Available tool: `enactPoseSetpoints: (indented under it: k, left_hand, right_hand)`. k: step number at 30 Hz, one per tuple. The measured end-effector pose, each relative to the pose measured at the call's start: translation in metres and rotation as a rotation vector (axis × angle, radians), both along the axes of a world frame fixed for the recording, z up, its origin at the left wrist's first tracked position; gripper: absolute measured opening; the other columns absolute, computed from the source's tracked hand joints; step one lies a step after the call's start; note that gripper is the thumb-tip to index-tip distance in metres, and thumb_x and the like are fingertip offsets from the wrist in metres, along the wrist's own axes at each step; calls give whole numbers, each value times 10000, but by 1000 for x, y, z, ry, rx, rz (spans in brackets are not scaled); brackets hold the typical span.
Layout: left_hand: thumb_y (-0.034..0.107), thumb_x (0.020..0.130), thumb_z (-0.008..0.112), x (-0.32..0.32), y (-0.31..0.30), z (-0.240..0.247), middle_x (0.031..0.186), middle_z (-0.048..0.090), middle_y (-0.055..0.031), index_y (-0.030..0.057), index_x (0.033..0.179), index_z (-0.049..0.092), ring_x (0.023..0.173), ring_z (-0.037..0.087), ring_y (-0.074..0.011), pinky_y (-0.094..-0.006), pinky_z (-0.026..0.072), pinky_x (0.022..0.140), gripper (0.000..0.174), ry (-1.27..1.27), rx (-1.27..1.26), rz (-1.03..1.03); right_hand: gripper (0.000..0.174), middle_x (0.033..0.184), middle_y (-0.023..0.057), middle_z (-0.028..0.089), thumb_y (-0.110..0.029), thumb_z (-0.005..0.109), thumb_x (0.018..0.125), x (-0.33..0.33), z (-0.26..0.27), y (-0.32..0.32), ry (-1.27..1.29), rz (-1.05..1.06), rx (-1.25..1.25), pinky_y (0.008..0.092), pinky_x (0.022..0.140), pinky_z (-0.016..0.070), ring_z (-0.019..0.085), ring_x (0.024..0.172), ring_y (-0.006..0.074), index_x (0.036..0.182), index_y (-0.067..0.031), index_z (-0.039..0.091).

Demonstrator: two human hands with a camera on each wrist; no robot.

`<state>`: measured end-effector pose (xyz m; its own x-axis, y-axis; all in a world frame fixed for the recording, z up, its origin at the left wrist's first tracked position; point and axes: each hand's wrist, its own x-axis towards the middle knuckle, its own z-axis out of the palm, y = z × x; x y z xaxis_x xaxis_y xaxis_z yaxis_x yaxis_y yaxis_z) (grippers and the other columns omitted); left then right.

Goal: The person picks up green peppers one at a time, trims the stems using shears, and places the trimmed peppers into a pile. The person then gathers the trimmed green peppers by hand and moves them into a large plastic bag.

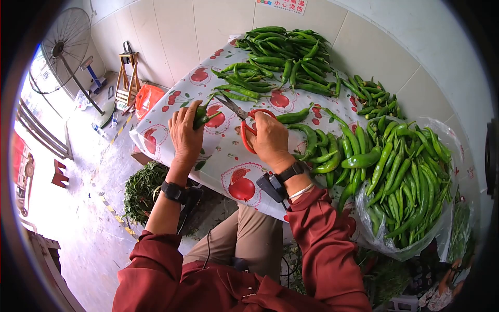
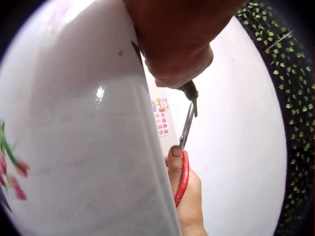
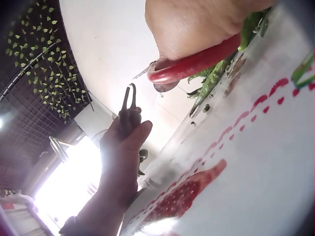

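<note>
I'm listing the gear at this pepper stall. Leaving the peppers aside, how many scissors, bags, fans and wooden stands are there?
Scissors: 1
Bag: 1
Fan: 1
Wooden stand: 1
Total: 4

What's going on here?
A seated person works at a table covered by a fruit-print cloth. The left grip holds a couple of green peppers; the right grip holds red-handled scissors, blades pointed at their stem ends. Loose peppers lie piled across the cloth, and a plastic bag holds more at the right.
</note>
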<state>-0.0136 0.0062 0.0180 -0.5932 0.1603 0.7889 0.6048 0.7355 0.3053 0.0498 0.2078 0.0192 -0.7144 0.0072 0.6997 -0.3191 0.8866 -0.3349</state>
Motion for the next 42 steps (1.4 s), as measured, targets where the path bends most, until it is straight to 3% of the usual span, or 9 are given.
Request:
enactPoseSetpoints:
  k: [21,37,42]
  left_hand:
    - [45,697,657,2,2,1,893,559,-7,191,1198,595,886,530,-199,-334,374,786,526,48,-105,51]
    - [38,688,655,-1,2,-3,918,571,-16,177,1180,598,907,532,-209,-343,376,797,514,16,-114,57]
    - [39,695,655,-3,-2,-5,943,593,-44,167,1184,594,934,544,-245,-376,406,832,510,25,-117,62]
  right_hand:
    - [330,639,151,628,-331,677,806,4,1,-3,-177,-60,57,414,517,492,635,596,321,866,-31,552]
    - [280,640,154,622,-307,680,804,3,-3,-4,-161,-42,34,435,518,475,622,598,350,817,-43,589]
    - [305,580,161,592,-337,665,807,-1,-9,-6,-121,-60,-21,452,490,461,606,556,363,725,-56,579]
